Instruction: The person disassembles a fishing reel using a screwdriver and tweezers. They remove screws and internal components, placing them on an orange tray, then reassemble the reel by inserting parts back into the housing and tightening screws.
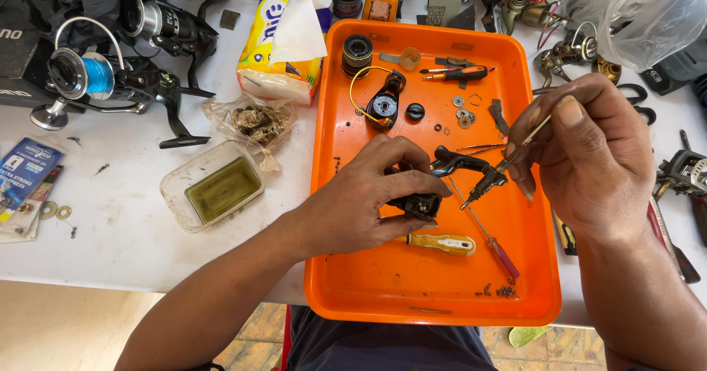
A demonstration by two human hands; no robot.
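Left hand [375,194] is clenched around a small black reel body [418,206], holding it just above the orange tray [434,297], near the tray's middle. A black crank arm [458,162] sticks out of the body up and to the right, toward my right hand [582,157]. Right hand is pinched shut on a thin brass-coloured tool [524,144], thumb and fingers closed round its upper shaft. The tool's long axis runs diagonally, upper right down to lower left, and its dark tip [482,188] sits just right of the reel body, near it; I cannot tell if it touches. So the reel body lies left and slightly below the tool tip, and the left hand is the one on it. Under the left hand on the tray lie a yellow-handled screwdriver [442,243] and a red-handled screwdriver [495,244], the red one slanting down to the right. Loose screws [501,291] sit near the tray's front edge. Further back on the tray: a black spool [357,53], a black side plate with a yellow wire loop [383,106], small washers [462,113]. On the white table [125,231] left of the tray there's a clear tub of greenish grease [221,188] and a spinning reel with blue line [88,76].
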